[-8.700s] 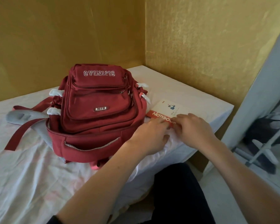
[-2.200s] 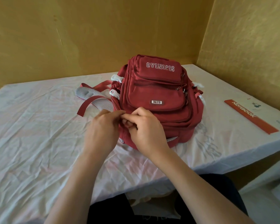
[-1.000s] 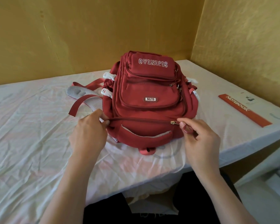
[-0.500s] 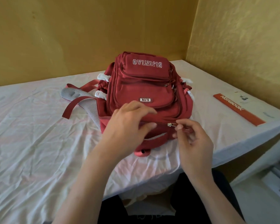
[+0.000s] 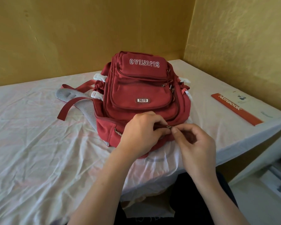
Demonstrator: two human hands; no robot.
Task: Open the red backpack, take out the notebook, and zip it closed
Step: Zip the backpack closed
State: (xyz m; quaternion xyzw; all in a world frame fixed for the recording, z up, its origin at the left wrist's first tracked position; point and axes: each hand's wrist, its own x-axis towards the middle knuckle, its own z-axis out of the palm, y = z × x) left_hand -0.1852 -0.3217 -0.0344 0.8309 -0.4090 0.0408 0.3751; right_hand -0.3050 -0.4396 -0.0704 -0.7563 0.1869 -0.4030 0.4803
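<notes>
A red backpack (image 5: 141, 101) lies front-up on a white sheet (image 5: 39, 151), its top toward the person, and the notebook (image 5: 237, 108) rests flat on the sheet well to its right, already out. Both hands meet at the bag's near edge: the right hand (image 5: 196, 143) pinches the small metal zipper pull (image 5: 169, 127) between thumb and forefinger, while the left hand (image 5: 141, 132), fingers curled, presses the fabric just beside it. The zip line runs left to right across the bag, so any remaining travel likely follows that axis, with the right hand leading.
</notes>
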